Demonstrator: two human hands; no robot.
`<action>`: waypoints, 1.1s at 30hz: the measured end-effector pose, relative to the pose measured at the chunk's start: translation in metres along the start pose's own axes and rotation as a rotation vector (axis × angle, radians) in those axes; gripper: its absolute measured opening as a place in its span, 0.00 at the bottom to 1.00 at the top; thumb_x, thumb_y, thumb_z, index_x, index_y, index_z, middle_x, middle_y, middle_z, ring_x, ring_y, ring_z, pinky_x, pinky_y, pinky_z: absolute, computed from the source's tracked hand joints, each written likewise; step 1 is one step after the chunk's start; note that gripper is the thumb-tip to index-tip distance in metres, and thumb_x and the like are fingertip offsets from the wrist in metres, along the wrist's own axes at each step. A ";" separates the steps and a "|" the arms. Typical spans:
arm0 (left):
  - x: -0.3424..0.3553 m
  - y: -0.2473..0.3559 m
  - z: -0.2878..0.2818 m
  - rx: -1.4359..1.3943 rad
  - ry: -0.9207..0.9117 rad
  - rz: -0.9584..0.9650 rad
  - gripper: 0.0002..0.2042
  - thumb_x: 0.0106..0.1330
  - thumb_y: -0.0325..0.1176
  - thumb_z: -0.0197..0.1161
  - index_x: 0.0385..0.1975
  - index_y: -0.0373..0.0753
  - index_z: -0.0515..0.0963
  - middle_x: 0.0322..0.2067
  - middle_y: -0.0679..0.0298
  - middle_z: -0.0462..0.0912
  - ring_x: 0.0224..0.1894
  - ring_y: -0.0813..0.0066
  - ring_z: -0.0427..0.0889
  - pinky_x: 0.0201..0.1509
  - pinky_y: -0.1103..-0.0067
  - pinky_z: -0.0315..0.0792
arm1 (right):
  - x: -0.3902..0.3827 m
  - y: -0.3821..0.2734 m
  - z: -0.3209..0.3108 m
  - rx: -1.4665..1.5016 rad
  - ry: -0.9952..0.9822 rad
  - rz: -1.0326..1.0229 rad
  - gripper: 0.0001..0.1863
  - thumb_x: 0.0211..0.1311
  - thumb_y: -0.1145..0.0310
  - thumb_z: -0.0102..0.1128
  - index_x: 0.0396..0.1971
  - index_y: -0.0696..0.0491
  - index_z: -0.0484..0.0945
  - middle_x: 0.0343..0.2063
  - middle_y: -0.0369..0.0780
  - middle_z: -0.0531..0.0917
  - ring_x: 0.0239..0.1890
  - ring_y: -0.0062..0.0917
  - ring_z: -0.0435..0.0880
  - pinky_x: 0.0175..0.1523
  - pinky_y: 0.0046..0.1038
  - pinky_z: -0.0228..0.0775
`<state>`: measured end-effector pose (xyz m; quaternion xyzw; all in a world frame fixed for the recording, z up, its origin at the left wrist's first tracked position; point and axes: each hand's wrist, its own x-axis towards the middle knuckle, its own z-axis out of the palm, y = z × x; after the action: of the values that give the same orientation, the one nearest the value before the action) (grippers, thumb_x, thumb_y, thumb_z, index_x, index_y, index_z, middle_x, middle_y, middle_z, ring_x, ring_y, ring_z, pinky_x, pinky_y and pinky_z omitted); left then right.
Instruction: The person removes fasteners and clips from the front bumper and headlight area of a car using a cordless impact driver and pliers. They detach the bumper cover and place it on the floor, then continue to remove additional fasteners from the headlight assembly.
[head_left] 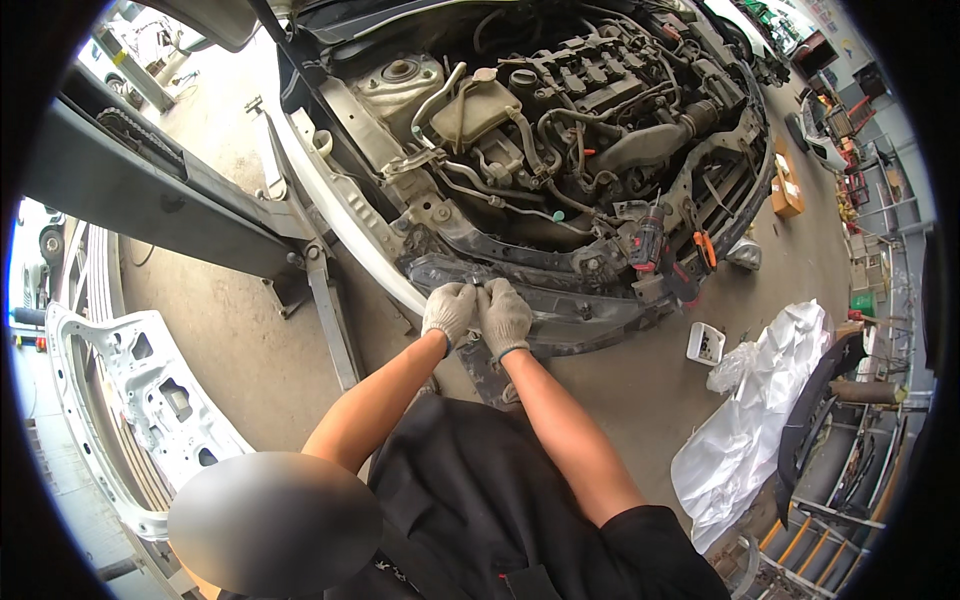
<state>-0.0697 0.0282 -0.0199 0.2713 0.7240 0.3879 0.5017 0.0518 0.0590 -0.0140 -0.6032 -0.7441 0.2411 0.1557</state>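
Fingers (pixel 491 291) of the gloved right hand (pixel 506 319) and those of the gloved left hand (pixel 450 312) are curled in close together at the upper edge of a dark front panel (pixel 572 308); whether they pinch a small part there or only press cannot be told. The panel lies beneath and to both sides of the fingers, its long axis crossing the car's front, the left end by the white fender (pixel 385 275), the longer stretch bending away rightward.

Right of the fingers, a red-and-black power drill (pixel 650 243) rests at the car's front, near an orange-handled tool (pixel 706 249); any lettering on the drill is too small to read. Beyond the fingers opens the engine bay (pixel 600 130). Floor (pixel 640 400) stretches from the panel's near edge rightward to a white tray (pixel 706 328); leftward, a grey lift post (pixel 150 200) stands well apart from the fingers.
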 end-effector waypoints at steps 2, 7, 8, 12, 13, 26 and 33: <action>-0.002 0.001 -0.004 -0.016 -0.019 0.037 0.20 0.69 0.42 0.56 0.40 0.27 0.84 0.29 0.57 0.85 0.26 0.68 0.85 0.30 0.72 0.80 | -0.003 0.003 -0.002 0.023 -0.009 -0.009 0.12 0.67 0.57 0.63 0.40 0.50 0.79 0.35 0.47 0.87 0.38 0.46 0.87 0.45 0.45 0.77; -0.019 0.002 -0.006 -0.040 -0.047 -0.051 0.22 0.69 0.46 0.57 0.41 0.30 0.84 0.30 0.60 0.85 0.26 0.72 0.84 0.27 0.76 0.75 | -0.006 0.005 0.001 0.049 0.064 -0.100 0.12 0.67 0.58 0.62 0.41 0.50 0.80 0.36 0.47 0.87 0.38 0.46 0.87 0.45 0.46 0.77; -0.021 0.004 -0.005 -0.021 -0.043 0.002 0.22 0.69 0.48 0.57 0.43 0.32 0.84 0.29 0.61 0.84 0.25 0.75 0.83 0.26 0.77 0.73 | -0.007 0.006 0.002 0.036 0.052 -0.086 0.12 0.67 0.58 0.62 0.41 0.51 0.80 0.36 0.47 0.87 0.38 0.46 0.87 0.46 0.46 0.77; -0.028 0.007 -0.002 -0.095 -0.088 -0.086 0.20 0.71 0.45 0.56 0.45 0.34 0.84 0.27 0.65 0.81 0.22 0.77 0.78 0.24 0.77 0.70 | -0.013 0.009 -0.002 0.120 0.107 -0.117 0.11 0.67 0.61 0.61 0.41 0.52 0.80 0.35 0.47 0.87 0.39 0.46 0.86 0.46 0.45 0.77; -0.030 0.007 -0.005 -0.178 -0.163 -0.099 0.18 0.71 0.44 0.56 0.45 0.34 0.84 0.26 0.66 0.80 0.21 0.77 0.77 0.23 0.78 0.69 | -0.017 0.010 -0.006 0.158 0.099 -0.121 0.10 0.67 0.62 0.61 0.41 0.52 0.80 0.35 0.47 0.87 0.39 0.46 0.87 0.46 0.44 0.77; -0.069 -0.049 -0.022 -0.967 -0.605 -0.304 0.17 0.69 0.32 0.51 0.54 0.32 0.77 0.48 0.56 0.85 0.50 0.63 0.84 0.56 0.70 0.80 | -0.092 -0.020 -0.069 0.312 -0.230 -0.322 0.15 0.66 0.62 0.64 0.48 0.52 0.81 0.35 0.45 0.87 0.36 0.37 0.89 0.41 0.38 0.79; -0.086 -0.037 -0.042 -1.263 -0.635 -0.347 0.23 0.56 0.27 0.54 0.55 0.33 0.76 0.45 0.57 0.83 0.51 0.58 0.83 0.54 0.66 0.79 | -0.111 -0.022 -0.081 0.273 -0.074 -0.369 0.16 0.67 0.65 0.61 0.52 0.53 0.78 0.36 0.46 0.87 0.37 0.42 0.87 0.43 0.40 0.79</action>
<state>-0.0787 -0.0716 0.0019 -0.0893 0.2142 0.5494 0.8027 0.1005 -0.0389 0.0722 -0.4211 -0.8075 0.3288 0.2500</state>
